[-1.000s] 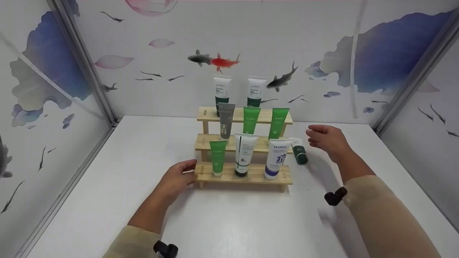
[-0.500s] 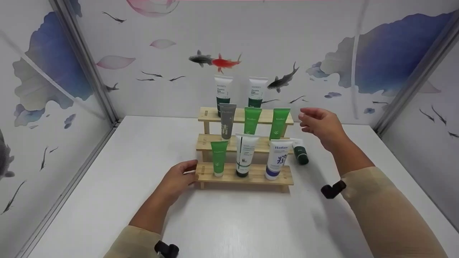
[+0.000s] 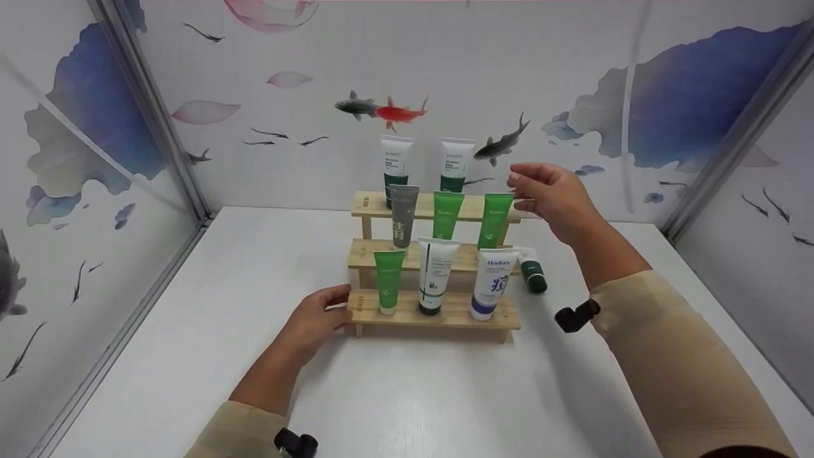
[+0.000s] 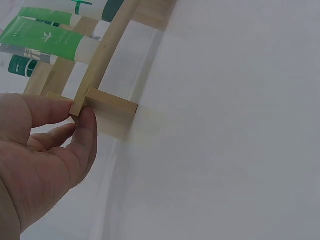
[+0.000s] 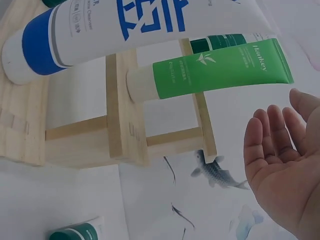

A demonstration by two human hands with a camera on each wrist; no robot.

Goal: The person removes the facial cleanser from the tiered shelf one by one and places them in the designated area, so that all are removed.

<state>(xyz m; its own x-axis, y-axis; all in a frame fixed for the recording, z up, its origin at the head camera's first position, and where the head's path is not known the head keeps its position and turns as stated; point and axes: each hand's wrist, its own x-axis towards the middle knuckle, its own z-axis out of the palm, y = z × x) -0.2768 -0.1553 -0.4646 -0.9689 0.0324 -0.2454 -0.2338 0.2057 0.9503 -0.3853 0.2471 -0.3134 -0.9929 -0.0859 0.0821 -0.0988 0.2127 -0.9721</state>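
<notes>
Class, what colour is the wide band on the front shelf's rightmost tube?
The band is blue, clearest in the right wrist view.

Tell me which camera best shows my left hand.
The left wrist view: it shows your left hand large and close, pinching one end of the wooden rack. The head view shows it smaller, at the rack's left end; the right wrist view leaves it out.

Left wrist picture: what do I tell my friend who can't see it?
A left hand pinches the end of a wooden rack between thumb and fingers. A green tube and other tubes stand on the rack at the upper left, with a pale surface filling the right.
</notes>
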